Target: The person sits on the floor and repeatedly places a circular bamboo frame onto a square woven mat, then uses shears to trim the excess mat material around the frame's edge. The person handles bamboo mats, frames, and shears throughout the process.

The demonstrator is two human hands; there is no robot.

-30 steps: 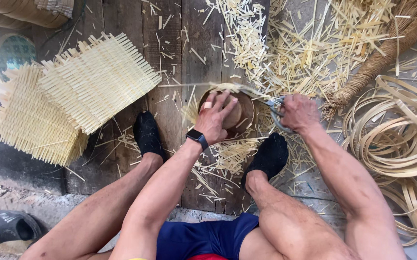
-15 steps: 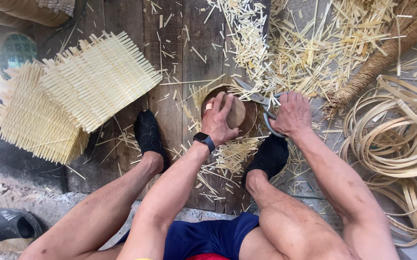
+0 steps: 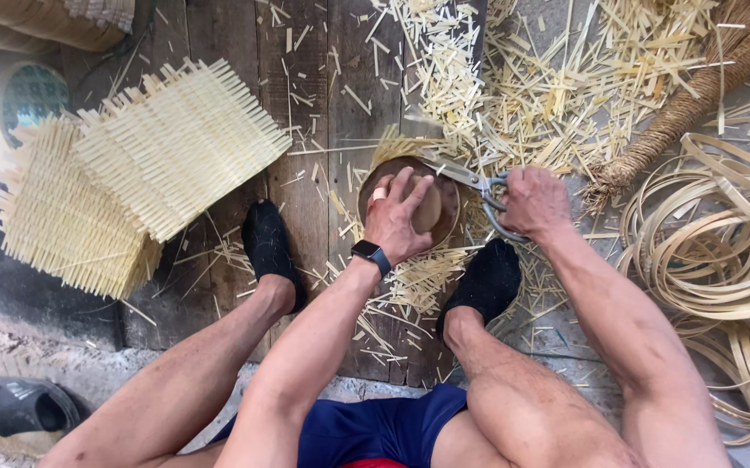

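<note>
My left hand (image 3: 399,217), with a dark watch on the wrist, presses flat on a round brown wooden mould (image 3: 435,204) that sits on a woven bamboo piece (image 3: 392,147) on the plank floor. My right hand (image 3: 532,201) grips metal scissors (image 3: 476,184), blades pointing left along the mould's upper edge, where the woven strips stick out. My two feet in black socks rest on either side, just below the mould.
Two woven bamboo mats (image 3: 175,143) lie stacked at the left. Cut bamboo scraps (image 3: 548,78) litter the floor above. Coiled bamboo strips (image 3: 721,243) lie at the right beside a thick rope (image 3: 695,104). A dark sandal (image 3: 28,403) sits at the bottom left.
The mould and woven piece have turned slightly under my left hand, whose fingers shifted over the top. The scissors moved along the rim.
</note>
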